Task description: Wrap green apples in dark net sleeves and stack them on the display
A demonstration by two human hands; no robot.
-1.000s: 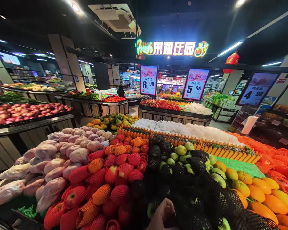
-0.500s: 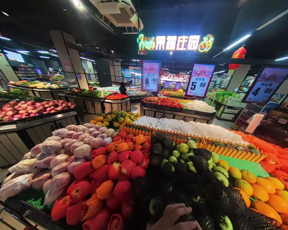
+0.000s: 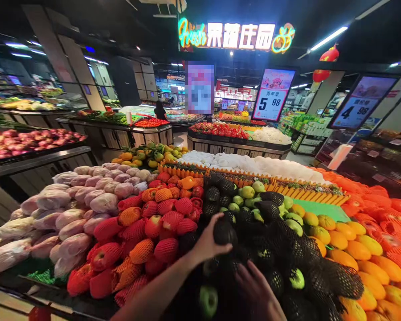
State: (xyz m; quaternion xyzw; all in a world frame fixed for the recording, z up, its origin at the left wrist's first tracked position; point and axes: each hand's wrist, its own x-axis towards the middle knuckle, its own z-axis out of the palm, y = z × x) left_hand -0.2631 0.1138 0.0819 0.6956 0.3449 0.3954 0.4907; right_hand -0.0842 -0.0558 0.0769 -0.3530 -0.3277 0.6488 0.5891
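Nearest, a partly bared green apple [image 3: 208,300] lies at the front of the pile on the bench [image 3: 48,296]. Just beyond, the right hand [image 3: 258,290] is spread and seems to hold nothing; whether it touches the pile is unclear. The left hand [image 3: 205,243] grasps one black-netted apple [image 3: 225,232], digits at its near and far sides, just right of the foam-sleeved red apples [image 3: 167,250]. I judge the step in hand to be gripping and handling this single fruit; the next move calls for a gentle, secure hold, clear of its neighbours. The fruit looks nearly round, so no long axis stands out, and I cannot tell which way its stem points. Farther back are a yellow picket fence [image 3: 307,193] and a price screen [image 3: 272,98] reading 5.98
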